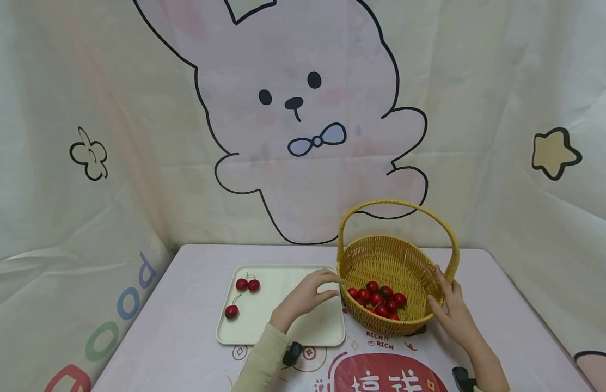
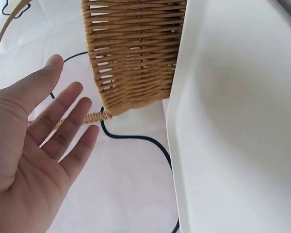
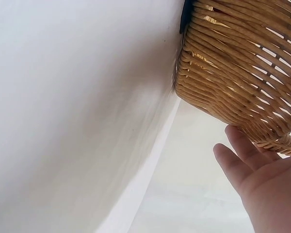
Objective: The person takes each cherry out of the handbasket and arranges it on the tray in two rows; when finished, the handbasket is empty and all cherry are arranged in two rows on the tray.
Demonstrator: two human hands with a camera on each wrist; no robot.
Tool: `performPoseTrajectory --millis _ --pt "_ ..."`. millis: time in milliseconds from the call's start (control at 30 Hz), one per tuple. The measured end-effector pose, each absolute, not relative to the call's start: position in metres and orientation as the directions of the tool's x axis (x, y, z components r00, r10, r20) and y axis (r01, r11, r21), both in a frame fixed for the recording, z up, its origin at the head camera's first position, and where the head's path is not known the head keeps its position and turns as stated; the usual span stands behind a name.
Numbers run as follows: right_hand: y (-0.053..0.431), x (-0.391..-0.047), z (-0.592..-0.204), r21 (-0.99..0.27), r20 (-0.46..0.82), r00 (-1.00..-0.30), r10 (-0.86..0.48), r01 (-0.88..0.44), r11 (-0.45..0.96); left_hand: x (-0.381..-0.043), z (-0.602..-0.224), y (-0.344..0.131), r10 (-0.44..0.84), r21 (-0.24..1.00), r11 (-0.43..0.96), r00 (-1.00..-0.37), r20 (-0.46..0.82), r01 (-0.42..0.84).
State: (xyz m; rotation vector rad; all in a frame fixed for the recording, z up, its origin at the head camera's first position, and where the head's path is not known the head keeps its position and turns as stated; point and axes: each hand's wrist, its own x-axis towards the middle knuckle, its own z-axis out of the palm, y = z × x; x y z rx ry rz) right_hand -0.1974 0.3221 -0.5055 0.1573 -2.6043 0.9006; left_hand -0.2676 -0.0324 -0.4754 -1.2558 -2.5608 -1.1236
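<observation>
A yellow wicker basket (image 1: 381,261) with a tall arched handle (image 1: 393,202) stands on the right half of the table. Red cherries (image 1: 376,299) lie heaped on the front left of its floor. My left hand (image 1: 307,296) reaches over a cream tray (image 1: 293,272), fingertips near the basket's left side. The left wrist view shows that palm bare, fingers spread. On the basket's other side is my right hand (image 1: 454,316), thumb over the rim. Its straight fingers (image 3: 240,145) come up to the outer wicker, close to the handle's base; the thumb is hidden in the right wrist view.
On the tray's left part lie a pair of joined cherries (image 1: 247,285) and a single one (image 1: 231,311) with its stem. Part of a dark object (image 1: 416,330) shows under the basket's front right edge. A printed cloth wall (image 1: 459,163) rises behind the table.
</observation>
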Motion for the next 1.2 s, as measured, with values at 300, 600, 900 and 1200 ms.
performPoseTrajectory --millis 300,600,900,1200 --pt "0.321 -0.196 -0.503 -0.58 0.381 -0.924 0.017 -0.225 0.783 -0.291 -0.459 -0.006 0.756 0.545 0.331 -0.562 0.336 0.771" --pt "0.321 -0.196 -0.505 -0.577 0.389 -0.921 0.013 -0.232 0.783 -0.31 -0.445 0.016 0.81 0.499 0.359 -0.529 0.253 0.789" --pt "0.323 -0.197 -0.506 -0.574 0.393 -0.919 0.018 -0.23 0.786 -0.32 -0.444 0.028 0.846 0.461 0.412 -0.517 0.126 0.786" --pt "0.32 -0.196 -0.504 -0.572 0.384 -0.923 0.014 -0.226 0.788 -0.332 -0.451 0.029 0.846 0.461 0.475 -0.533 -0.005 0.75"
